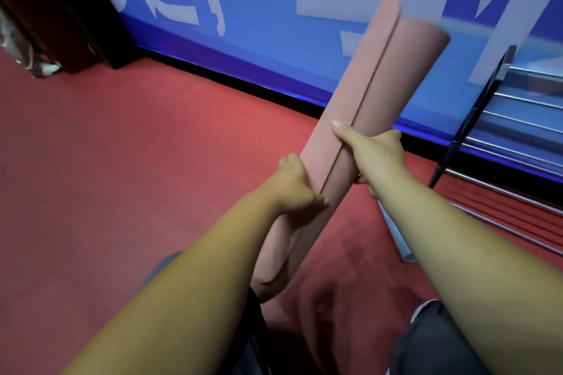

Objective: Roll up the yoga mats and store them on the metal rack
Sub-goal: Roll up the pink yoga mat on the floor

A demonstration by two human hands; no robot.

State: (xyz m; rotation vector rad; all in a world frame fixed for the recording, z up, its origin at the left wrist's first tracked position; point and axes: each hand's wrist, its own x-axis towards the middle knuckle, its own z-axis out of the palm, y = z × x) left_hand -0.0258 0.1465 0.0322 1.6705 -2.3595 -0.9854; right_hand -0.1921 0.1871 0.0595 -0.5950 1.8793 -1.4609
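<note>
This looks like a gym or sports hall. Underfoot runs a smooth, seamless red sports floor (122,146). Along the far side stretches a long blue wall banner (268,49) printed with huge white characters, with a black skirting strip (231,74) at its foot. On the right, against the banner, stands a metal rack of shiny horizontal bars (475,114), and a rolled pink foam yoga mat (380,85) is held up near it. A dark wooden cabinet (70,24) fills the left corner.

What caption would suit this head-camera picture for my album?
Left hand and right hand grip a rolled pink yoga mat above the red floor, metal rack at right.
</note>
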